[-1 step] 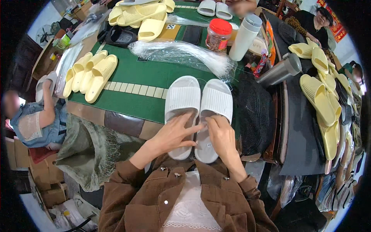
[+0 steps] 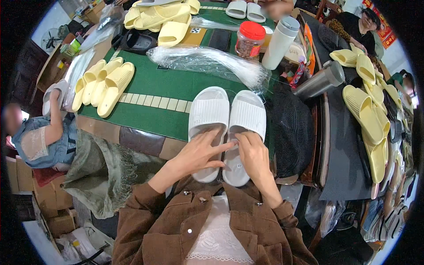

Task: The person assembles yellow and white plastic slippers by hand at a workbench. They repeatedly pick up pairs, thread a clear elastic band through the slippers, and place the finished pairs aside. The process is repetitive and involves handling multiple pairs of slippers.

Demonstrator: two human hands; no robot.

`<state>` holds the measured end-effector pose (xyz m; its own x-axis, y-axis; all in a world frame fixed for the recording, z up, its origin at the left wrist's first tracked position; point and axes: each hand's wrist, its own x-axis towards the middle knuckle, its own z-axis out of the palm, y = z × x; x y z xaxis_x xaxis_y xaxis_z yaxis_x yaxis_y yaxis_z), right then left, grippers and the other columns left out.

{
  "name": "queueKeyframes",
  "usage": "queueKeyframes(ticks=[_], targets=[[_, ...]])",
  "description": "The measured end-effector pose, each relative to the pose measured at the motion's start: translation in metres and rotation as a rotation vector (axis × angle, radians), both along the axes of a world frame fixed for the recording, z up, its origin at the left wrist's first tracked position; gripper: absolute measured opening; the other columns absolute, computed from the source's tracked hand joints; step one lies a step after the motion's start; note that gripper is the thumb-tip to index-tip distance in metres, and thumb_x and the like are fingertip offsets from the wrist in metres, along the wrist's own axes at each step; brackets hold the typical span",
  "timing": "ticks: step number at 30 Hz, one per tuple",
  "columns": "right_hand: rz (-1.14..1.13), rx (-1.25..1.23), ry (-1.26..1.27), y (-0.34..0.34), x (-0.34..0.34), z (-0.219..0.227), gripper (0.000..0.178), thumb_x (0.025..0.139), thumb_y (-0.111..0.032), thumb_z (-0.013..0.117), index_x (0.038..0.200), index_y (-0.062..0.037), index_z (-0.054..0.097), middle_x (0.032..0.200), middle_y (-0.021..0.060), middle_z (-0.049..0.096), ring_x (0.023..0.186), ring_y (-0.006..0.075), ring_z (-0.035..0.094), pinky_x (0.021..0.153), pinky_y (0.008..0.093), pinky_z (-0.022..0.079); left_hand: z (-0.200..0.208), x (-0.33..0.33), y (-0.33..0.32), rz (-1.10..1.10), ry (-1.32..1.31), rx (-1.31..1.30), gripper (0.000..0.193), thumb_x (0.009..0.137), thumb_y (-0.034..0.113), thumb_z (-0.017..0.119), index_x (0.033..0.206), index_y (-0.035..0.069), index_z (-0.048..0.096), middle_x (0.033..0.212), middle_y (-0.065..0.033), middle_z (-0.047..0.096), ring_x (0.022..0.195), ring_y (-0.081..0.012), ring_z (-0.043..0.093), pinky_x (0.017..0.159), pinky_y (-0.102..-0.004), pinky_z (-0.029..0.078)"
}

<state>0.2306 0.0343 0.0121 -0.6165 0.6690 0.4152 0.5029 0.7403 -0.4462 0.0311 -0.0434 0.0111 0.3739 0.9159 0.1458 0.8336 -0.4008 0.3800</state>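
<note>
A pair of white slippers stands side by side in front of me, toes away, heels at the edge near my lap. My left hand (image 2: 199, 152) lies over the left slipper (image 2: 209, 110), some fingertips hidden under its ribbed strap, the other finger and thumb spread toward the right slipper (image 2: 247, 112). Over that slipper's footbed my right hand (image 2: 253, 152) is bent and closed, its fingers bunched at the strap opening. Its fingertips are partly hidden; I cannot make out what they pinch. The two hands nearly meet at the gap between the slippers.
Clear plastic sleeves with fine white strands (image 2: 212, 64) lie beyond on the green tabletop (image 2: 163, 86). Yellow slippers (image 2: 115, 89) sit left, more in a far pile (image 2: 161, 20) and at right (image 2: 364, 106). A red-lidded jar (image 2: 250, 39), white bottle (image 2: 280, 43) and steel tumbler (image 2: 319, 80) stand right.
My hands and the white slippers stay in place. At the far left, a co-worker's hand on a light slipper has shifted slightly.
</note>
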Motion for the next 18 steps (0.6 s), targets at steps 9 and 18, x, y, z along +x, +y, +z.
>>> queueKeyframes(ticks=[9,18], targets=[[-0.026,-0.060,0.000,-0.0004,0.0016,0.0008,0.030,0.079,0.003,0.058,0.108,0.0000,0.063,0.100,0.0138,0.061,0.095,0.0339,0.061,0.077,0.0428,0.053,0.0018,0.0042,0.0044,0.011,0.061,0.025,0.071,0.081,0.051,0.065,0.146,0.033,0.041,0.140,-0.0313,0.038,0.128,-0.0466,0.042,0.106,-0.0509,0.036],[-0.012,-0.107,-0.027,0.0000,0.0034,0.0034,0.035,0.078,0.003,0.058,0.112,0.0004,0.063,0.101,0.0136,0.060,0.096,0.0339,0.061,0.077,0.0432,0.053,0.0009,0.0017,0.0042,-0.022,0.017,0.037,0.064,0.083,0.052,0.062,0.143,0.041,0.042,0.138,-0.0298,0.038,0.124,-0.0463,0.045,0.104,-0.0511,0.038]])
